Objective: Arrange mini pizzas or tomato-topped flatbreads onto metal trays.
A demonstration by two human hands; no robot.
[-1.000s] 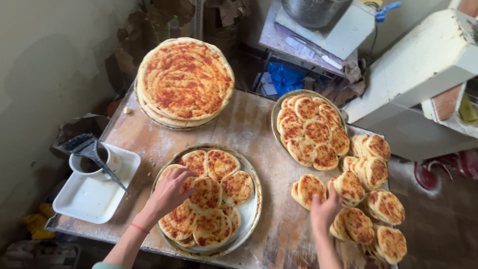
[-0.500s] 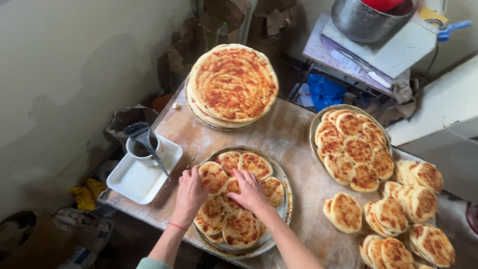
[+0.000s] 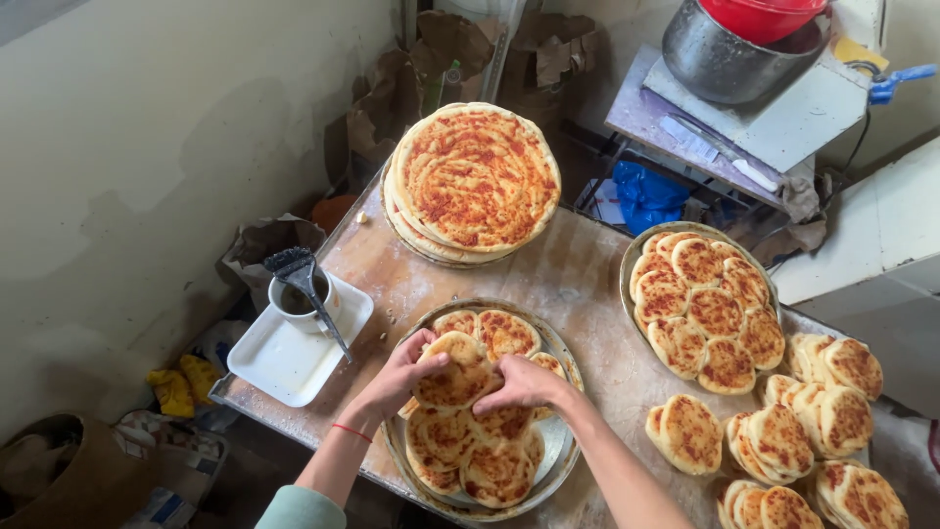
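Both hands meet over a round metal tray [image 3: 566, 460] of small sauce-topped flatbreads at the table's near edge. My left hand [image 3: 403, 370] and my right hand [image 3: 521, 383] together grip one small flatbread [image 3: 456, 369], lifted slightly above the others in the tray. A red band circles my left wrist. Several more small flatbreads fill the tray around and below the held one.
A stack of large sauced flatbreads [image 3: 474, 180] sits at the back. A second tray of small flatbreads [image 3: 701, 305] is at right, with loose piles of flatbreads [image 3: 803, 431] beside it. A white tray [image 3: 290, 359] with a cup and brush [image 3: 304, 284] stands left. Metal pot [image 3: 730, 57] behind.
My right hand came from the loose piles at the right over to the near tray. Both hands now hold one flatbread together. The view has shifted left and closer.
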